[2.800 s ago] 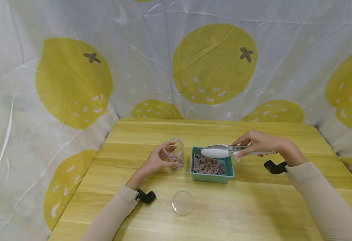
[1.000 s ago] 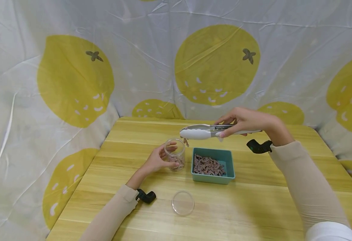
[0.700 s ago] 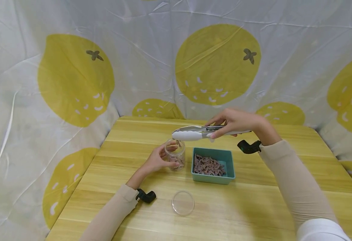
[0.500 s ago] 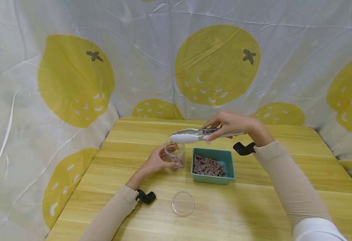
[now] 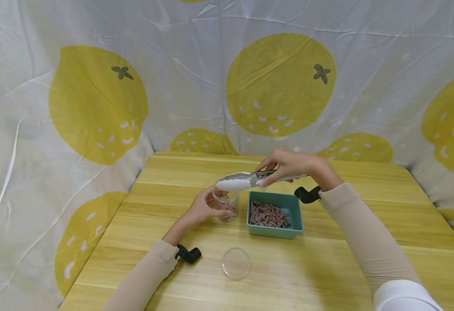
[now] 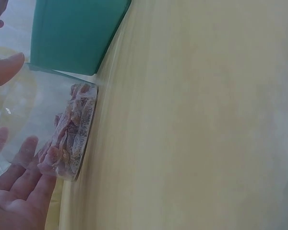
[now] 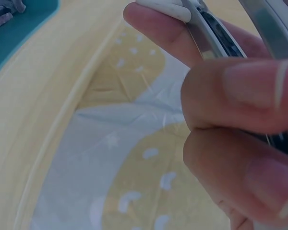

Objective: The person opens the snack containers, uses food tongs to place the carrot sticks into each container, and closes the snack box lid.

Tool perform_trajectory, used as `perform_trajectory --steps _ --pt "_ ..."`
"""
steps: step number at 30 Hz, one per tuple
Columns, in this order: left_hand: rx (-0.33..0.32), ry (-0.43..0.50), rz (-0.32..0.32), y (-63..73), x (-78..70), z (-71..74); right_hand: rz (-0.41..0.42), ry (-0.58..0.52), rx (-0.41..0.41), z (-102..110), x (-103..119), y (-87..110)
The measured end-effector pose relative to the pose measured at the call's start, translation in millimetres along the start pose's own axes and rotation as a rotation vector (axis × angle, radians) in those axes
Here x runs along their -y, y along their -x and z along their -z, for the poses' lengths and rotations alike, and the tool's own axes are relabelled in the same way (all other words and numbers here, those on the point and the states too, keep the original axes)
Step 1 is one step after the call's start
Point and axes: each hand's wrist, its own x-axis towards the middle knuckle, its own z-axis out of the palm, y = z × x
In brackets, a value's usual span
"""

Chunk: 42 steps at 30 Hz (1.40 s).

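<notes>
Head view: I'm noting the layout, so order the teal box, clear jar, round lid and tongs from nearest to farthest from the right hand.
1. Tongs, held in the right hand.
2. Teal box, just below the hand in the view.
3. Clear jar, off to the left.
4. Round lid, lowest in view.

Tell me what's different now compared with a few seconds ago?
The right hand carried the white-tipped tongs leftward, from the teal tub to the mouth of the clear jar. Some of the brownish strips dangled from the tips on the way; whether they've been let go, I can't tell. The left hand still holds the jar; tub and round clear lid stayed put.
</notes>
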Motion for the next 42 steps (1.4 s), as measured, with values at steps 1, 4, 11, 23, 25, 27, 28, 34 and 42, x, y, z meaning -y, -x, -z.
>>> perform_trajectory --steps 1,4,11,23,25,27,28,34,42 --pt "0.000 -0.003 0.001 -0.2 0.1 0.0 -0.001 0.000 0.001 -1 0 -0.6" --pt "0.004 0.000 0.002 -0.5 0.0 0.0 -0.006 -0.003 0.011 -2 0 -2.4" --pt "0.002 0.028 -0.002 -0.4 -1.0 -1.2 -0.019 0.021 0.015 -6 2 -5.0" --pt "-0.002 0.060 -0.014 -1.5 2.2 -3.0 0.019 0.152 -0.013 -9 20 -3.8" --pt "-0.003 0.059 -0.021 -1.6 2.9 -2.8 0.023 0.171 -0.017 -10 22 -3.9" --pt "-0.006 0.055 -0.021 -1.3 2.5 -2.3 0.028 0.183 -0.019 -10 22 -4.3" --pt "-0.007 0.052 -0.019 -1.2 2.1 -2.3 0.029 0.185 -0.020 -10 22 -4.3" --pt "-0.003 0.041 -0.022 -0.4 2.3 -1.9 0.024 0.159 -0.042 -10 17 1.1" --pt "0.000 0.044 -0.028 -0.3 2.9 -1.9 -0.028 0.084 -0.076 -6 7 22.1"
